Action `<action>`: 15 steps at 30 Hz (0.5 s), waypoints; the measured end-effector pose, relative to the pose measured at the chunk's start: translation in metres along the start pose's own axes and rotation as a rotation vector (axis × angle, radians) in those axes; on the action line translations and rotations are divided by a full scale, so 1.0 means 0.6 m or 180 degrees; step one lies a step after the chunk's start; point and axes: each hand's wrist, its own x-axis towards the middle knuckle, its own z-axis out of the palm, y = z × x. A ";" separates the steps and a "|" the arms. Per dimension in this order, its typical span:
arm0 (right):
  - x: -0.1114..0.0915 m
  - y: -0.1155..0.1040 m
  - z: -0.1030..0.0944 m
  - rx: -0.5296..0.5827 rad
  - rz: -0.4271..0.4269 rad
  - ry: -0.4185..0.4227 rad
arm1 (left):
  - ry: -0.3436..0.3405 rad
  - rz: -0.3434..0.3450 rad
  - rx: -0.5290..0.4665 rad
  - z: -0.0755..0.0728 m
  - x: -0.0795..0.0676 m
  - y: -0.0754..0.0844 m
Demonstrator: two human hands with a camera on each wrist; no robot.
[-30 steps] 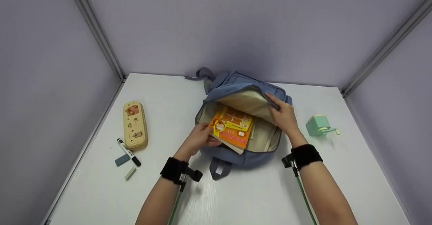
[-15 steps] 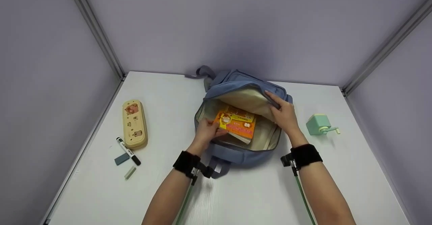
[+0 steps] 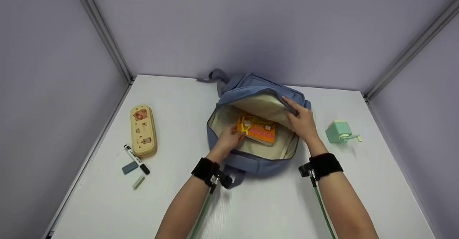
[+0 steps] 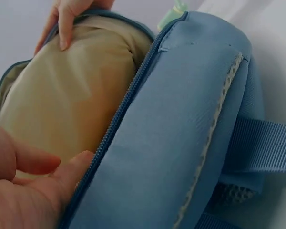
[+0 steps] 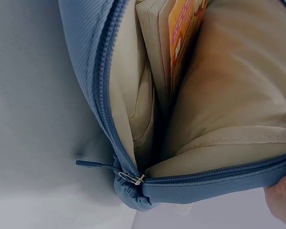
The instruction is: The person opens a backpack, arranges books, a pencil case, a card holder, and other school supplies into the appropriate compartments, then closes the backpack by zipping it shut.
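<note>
A blue backpack [image 3: 251, 165] lies on the white table with its zipped main pocket spread wide, showing a cream lining. Inside it is an orange and yellow book [image 3: 261, 133], tilted; the right wrist view shows the page edges of the book [image 5: 155, 43] deep in the pocket. My left hand [image 3: 227, 140] reaches into the opening and pinches the book's left edge; its fingertips are partly hidden. With my right hand [image 3: 302, 122] I grip the edge of the backpack's flap [image 3: 260, 106] and hold it up.
On the left are a yellow pencil case [image 3: 143, 131], a black-and-white marker [image 3: 137, 159], a blue-grey block [image 3: 129, 167] and a small greenish stick [image 3: 138, 182]. A green pencil sharpener with a crank [image 3: 338, 132] stands at the right. Walls enclose the table's back and sides.
My left hand has moved right and farther into the backpack, and the orange book has slid deeper under the flap. My right hand has kept its place on the flap.
</note>
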 end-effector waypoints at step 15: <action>-0.015 0.008 0.008 -0.0098 -0.0200 -0.0031 | 0.0633 0.1766 0.2100 -0.020 -0.049 0.072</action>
